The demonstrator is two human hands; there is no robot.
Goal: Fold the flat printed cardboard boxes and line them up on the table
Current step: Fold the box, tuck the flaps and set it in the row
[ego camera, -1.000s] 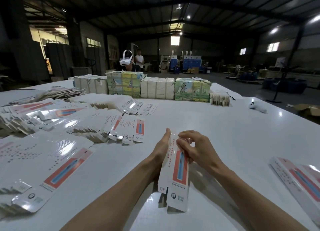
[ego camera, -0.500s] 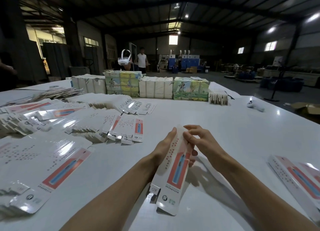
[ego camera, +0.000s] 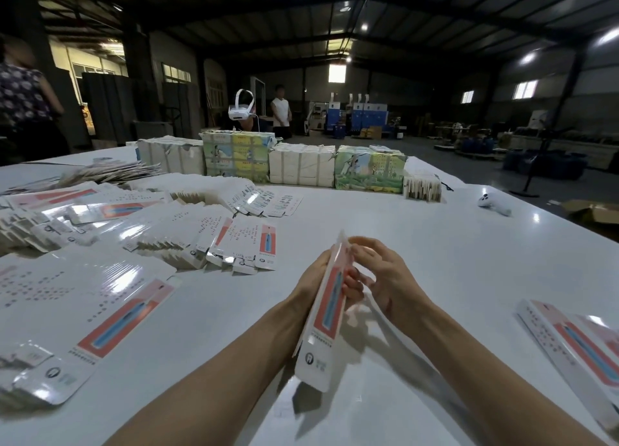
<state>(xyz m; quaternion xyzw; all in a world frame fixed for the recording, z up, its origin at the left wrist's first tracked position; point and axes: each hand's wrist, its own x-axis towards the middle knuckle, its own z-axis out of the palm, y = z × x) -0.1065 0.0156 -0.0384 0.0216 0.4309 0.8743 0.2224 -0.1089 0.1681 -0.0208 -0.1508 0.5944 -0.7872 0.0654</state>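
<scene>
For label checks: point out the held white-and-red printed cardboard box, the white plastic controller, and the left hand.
white-and-red printed cardboard box (ego camera: pixel 330 308): head view, red panel.
white plastic controller (ego camera: pixel 493 204): head view, its body.
left hand (ego camera: pixel 311 276): head view, back of hand.

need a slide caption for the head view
Left hand and right hand fold a printed box over the white table beside piles of flat boxes.

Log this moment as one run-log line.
step: folding | box: tilted over table | left hand: grips box | right hand: pinches its top | flat boxes: stacked at left
</scene>
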